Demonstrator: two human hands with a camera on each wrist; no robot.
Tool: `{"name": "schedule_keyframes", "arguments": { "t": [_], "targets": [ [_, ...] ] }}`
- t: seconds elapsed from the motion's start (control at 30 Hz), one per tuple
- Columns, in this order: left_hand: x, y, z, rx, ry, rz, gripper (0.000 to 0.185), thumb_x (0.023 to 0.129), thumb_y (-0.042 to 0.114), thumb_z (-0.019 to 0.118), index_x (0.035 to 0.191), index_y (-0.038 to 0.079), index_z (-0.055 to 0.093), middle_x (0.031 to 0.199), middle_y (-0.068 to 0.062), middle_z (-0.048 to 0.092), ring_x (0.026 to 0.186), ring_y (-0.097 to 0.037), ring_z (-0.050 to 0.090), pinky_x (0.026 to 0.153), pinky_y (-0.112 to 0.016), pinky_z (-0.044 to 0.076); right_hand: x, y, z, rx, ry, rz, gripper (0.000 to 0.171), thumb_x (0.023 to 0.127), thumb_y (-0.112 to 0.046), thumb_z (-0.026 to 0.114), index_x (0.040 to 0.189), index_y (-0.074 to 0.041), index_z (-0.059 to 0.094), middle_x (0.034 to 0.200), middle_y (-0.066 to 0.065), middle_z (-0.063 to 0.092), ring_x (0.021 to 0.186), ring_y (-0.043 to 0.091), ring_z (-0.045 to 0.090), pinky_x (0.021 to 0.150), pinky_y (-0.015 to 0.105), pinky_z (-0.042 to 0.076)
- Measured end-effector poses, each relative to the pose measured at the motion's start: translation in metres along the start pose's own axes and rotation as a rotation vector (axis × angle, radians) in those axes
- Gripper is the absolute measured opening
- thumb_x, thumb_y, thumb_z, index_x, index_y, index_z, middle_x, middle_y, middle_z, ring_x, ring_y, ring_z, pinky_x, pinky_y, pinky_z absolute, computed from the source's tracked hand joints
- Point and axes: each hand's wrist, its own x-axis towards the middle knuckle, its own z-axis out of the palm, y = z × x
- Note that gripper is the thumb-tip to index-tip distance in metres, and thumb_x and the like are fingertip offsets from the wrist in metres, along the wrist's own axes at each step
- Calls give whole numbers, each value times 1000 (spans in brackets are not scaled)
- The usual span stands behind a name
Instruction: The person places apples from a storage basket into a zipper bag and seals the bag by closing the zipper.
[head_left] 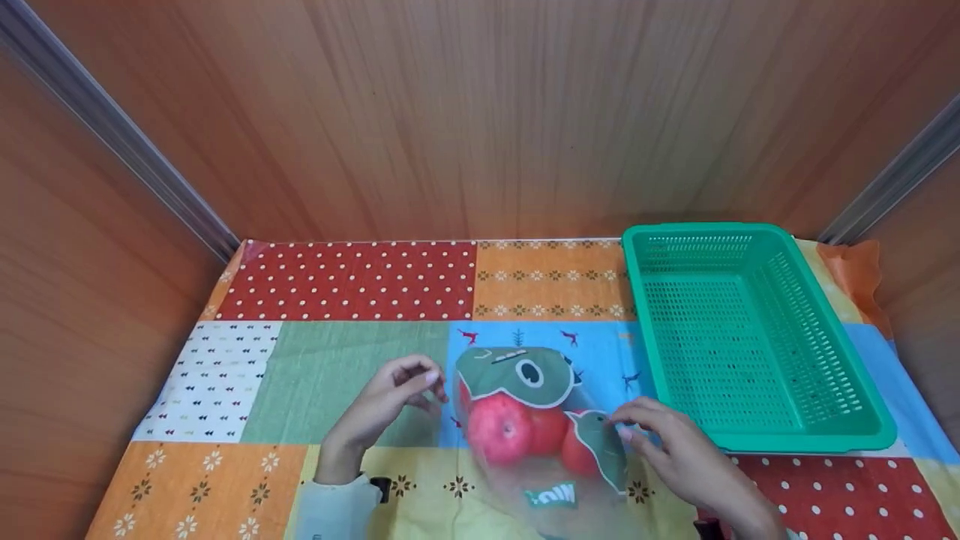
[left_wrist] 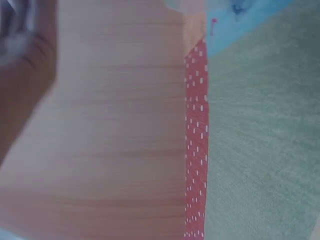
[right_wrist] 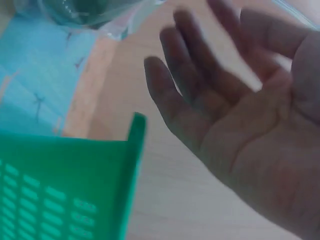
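A clear plastic bag (head_left: 525,375) with green prints lies on the patchwork cloth, with red apples (head_left: 499,431) inside it. My left hand (head_left: 433,391) hovers just beside the bag's left edge, its fingers loosely curled with nothing visible between them; whether it touches the bag I cannot tell. In the left wrist view this hand (left_wrist: 25,65) is only a dark blur. My right hand (head_left: 626,424) rests its fingertips against the bag's right side. The right wrist view shows that hand (right_wrist: 215,75) with its palm spread and fingers relaxed, the bag (right_wrist: 85,12) just beyond them.
A green plastic basket (head_left: 705,229) with nothing in it stands at the right, close to my right hand; its corner (right_wrist: 65,180) shows in the right wrist view. Wooden walls (head_left: 480,112) close in the table at the back and on both sides. The tablecloth (head_left: 337,375) covers the whole top.
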Motion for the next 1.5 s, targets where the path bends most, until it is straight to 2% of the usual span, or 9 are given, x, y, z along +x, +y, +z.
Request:
{"name": "schedule_keyframes", "arguments": {
  "t": [0.13,0.3,0.53,0.67,0.83,0.97,1.13,1.3,1.5],
  "targets": [
    [13,-9,16,166,300,-239,30,106,22,64,123,-2,63,106,-12,66,94,-24,68,79,-37,63,14,-3,13,-12,148,78,36,105,-4,62,140,-11,63,134,11,63,120,27,60,98,50,59],
    [24,-24,31,340,423,-354,49,104,29,65,140,-1,52,122,-17,57,102,-31,61,83,-45,60,35,-4,31,-61,217,95,46,105,2,59,150,-3,50,144,19,56,125,35,58,98,52,59],
    [35,-38,35,406,391,-414,66,104,38,62,151,-3,42,138,-26,55,123,-43,58,103,-64,51,67,0,43,-93,205,171,52,105,-3,60,153,4,41,141,28,55,130,47,55,104,64,53],
    [39,-43,36,339,346,-426,64,106,35,59,154,-3,39,137,-26,58,119,-40,61,98,-59,57,84,8,46,14,142,254,69,104,-15,66,160,3,31,142,27,54,131,46,53,104,66,51],
    [41,-46,33,257,320,-433,53,106,29,53,149,-1,47,127,-20,61,111,-31,59,93,-48,55,92,17,50,138,81,236,83,99,-20,73,163,2,25,140,25,55,125,42,57,107,64,49],
    [41,-48,28,190,339,-431,40,106,23,49,139,0,55,121,-16,61,111,-29,56,95,-43,47,94,21,53,339,27,224,74,106,-23,65,164,0,24,133,21,57,97,30,66,85,47,61],
    [40,-52,24,109,357,-426,28,107,17,48,127,1,58,115,-13,60,108,-27,55,91,-38,46,100,25,55,543,67,265,47,115,-14,40,159,0,36,100,15,60,65,20,63,58,31,61],
    [41,-54,21,93,358,-387,22,107,11,47,122,0,58,110,-11,61,100,-25,54,84,-33,44,110,27,57,451,127,267,41,111,-4,42,150,-2,53,84,8,60,57,17,55,54,23,49],
    [42,-55,19,79,327,-342,19,107,5,48,123,1,57,112,-12,61,101,-25,55,86,-33,46,120,27,57,269,194,178,30,107,0,47,120,0,74,104,9,71,85,21,59,69,27,45]
  ]
}}
